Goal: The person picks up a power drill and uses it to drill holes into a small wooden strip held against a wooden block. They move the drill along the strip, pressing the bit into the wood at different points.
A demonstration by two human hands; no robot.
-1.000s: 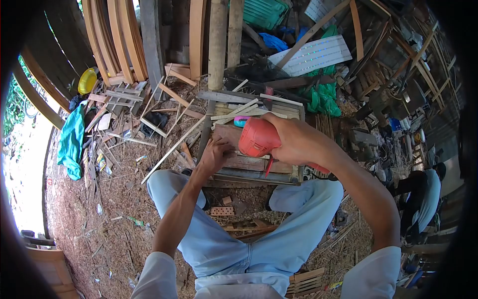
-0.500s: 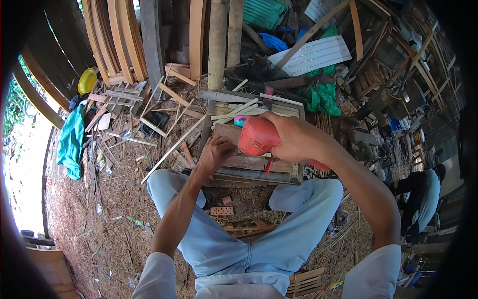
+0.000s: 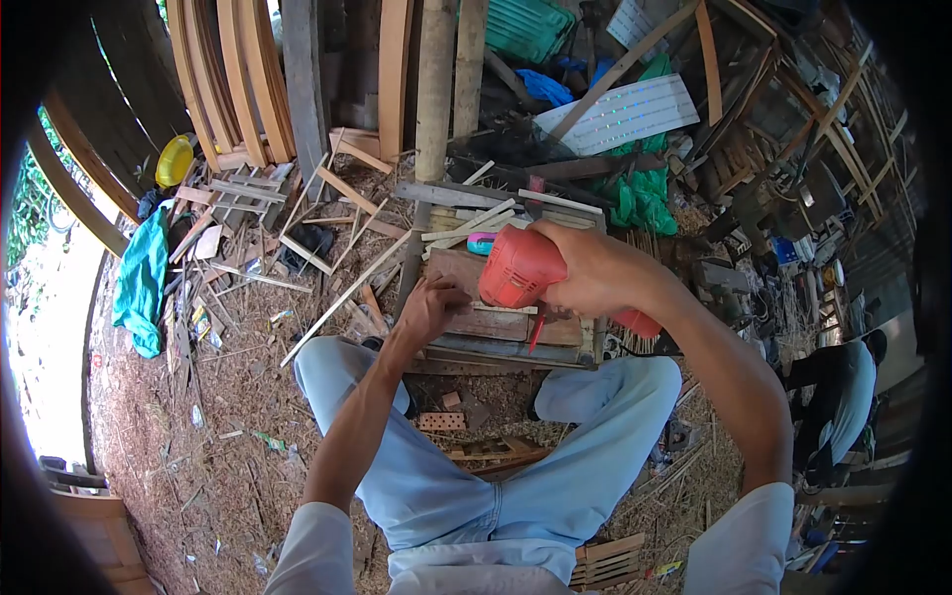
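Note:
My right hand [image 3: 595, 270] is closed around a red power drill [image 3: 521, 266], held over the low wooden work surface [image 3: 466, 266]. Its front end is hidden by the body. To the left, my left hand [image 3: 436, 305] is close to the drill with its fingers curled in; what they pinch, if anything, is hidden. A thin pale wooden strip [image 3: 508, 308] lies across the boards beneath the drill, near my left fingertips. Behind the drill sits a small turquoise and pink object [image 3: 480, 242]. A narrow red piece [image 3: 536, 332] shows below my right hand.
Pale sticks [image 3: 471, 227] lie at the surface's far side. A perforated brick [image 3: 441, 421] rests between my feet. Wood scraps and shavings cover the ground. Curved timber pieces [image 3: 260, 84] lean at the back left. Another person [image 3: 843, 402] is bent over at the right.
The drill and my right hand have shifted slightly to the right. My left hand has barely moved.

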